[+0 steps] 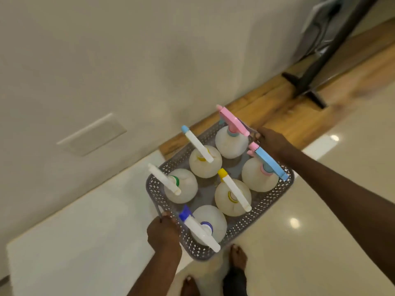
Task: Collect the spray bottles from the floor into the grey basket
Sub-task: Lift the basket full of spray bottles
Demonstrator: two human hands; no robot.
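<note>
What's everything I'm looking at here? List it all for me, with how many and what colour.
grey basket: one, grey perforated plastic, held up above the floor by both hands
spray bottles: six, whitish bodies, standing upright in the basket in two rows; trigger heads are pink, blue with pink, white with light blue tip, white with yellow tip, white with green collar, white with dark blue tip
wooden skirting: one strip, brown, along the foot of the wall
wall plate: one, off-white, on the wall
dark stand: one, black, top right, blurred
floor: glossy cream tiles
left hand: gripping the basket's near end
right hand: gripping the far end
feet: two, bare, below the basket
</note>
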